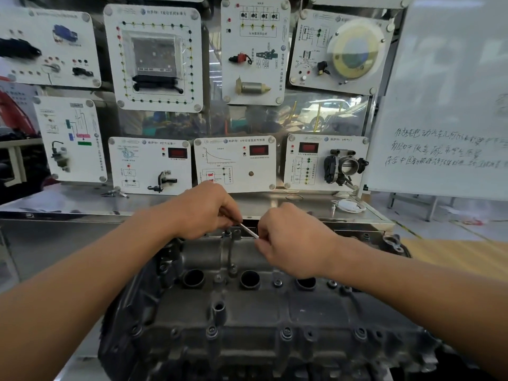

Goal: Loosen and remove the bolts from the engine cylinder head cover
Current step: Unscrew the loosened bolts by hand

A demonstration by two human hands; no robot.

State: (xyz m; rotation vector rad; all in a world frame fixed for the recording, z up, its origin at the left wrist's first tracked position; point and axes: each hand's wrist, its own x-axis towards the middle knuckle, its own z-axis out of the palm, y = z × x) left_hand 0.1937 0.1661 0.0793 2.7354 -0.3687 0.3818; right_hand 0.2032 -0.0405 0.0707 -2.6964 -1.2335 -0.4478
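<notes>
The dark grey cylinder head cover [247, 306] fills the lower middle of the head view. Several bolts stand along its near edge, such as one bolt [286, 333], and others lie by the round plug holes [278, 282]. At the cover's far edge my left hand [206, 213] and my right hand [291, 240] both grip a thin silver tool bar [248, 231] that runs between them. Just under the bar a bolt head or socket [227, 232] shows at the far edge. The tool's working end is hidden by my fingers.
A steel bench [82, 204] runs behind the engine, with white training panels [154, 59] mounted above it. A white cable [347, 206] lies on the bench at the right. A whiteboard [445, 105] stands at the far right.
</notes>
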